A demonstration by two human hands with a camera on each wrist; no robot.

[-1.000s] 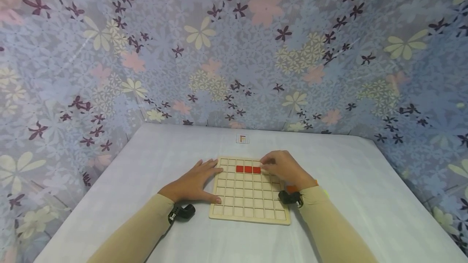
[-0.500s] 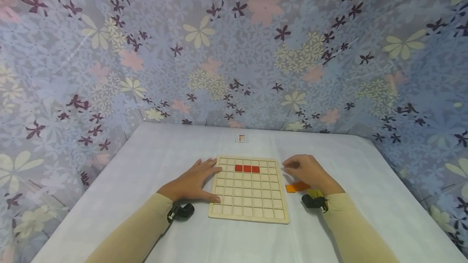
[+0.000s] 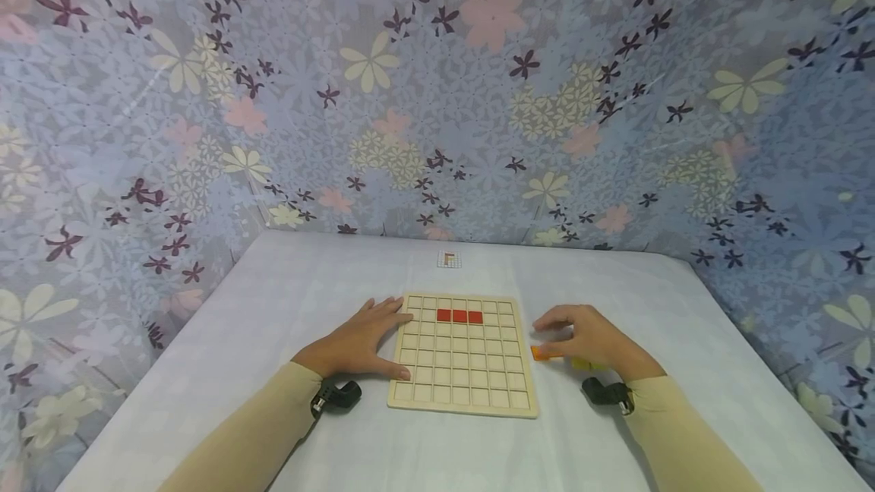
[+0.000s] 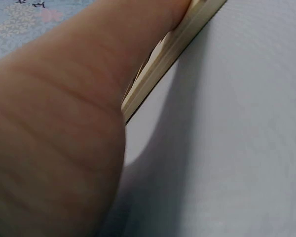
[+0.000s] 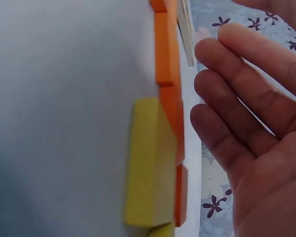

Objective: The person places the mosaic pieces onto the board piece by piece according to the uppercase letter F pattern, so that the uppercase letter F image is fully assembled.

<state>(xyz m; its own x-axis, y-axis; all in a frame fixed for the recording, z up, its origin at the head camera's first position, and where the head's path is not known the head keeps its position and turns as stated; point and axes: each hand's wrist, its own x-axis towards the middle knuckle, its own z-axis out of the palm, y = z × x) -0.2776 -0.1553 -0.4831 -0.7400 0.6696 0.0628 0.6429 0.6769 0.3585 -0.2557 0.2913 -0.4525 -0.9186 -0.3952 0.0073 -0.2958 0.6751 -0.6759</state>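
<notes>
A wooden grid board (image 3: 461, 380) lies flat on the table, with three red square tiles (image 3: 459, 316) side by side in a row near its far edge. My left hand (image 3: 358, 340) rests at the board's left edge, fingers spread and thumb on the near part of the rim. Right of the board, my right hand (image 3: 591, 340) hovers over orange tiles (image 3: 539, 353) and yellow tiles (image 3: 585, 364), partly hiding them. In the right wrist view its fingers are loosely bent with nothing between them, apart from an orange tile (image 5: 166, 49) and a thick yellow tile (image 5: 150, 163).
A small printed card (image 3: 449, 259) with a coloured grid pattern lies beyond the board. White cloth covers the table (image 3: 328, 272). A floral curtain (image 3: 437, 97) stands behind its far edge.
My right hand has moved away from beside the red tiles, rightward and then nearer, to the orange and yellow tiles. The left hand has stayed on the board's edge.
</notes>
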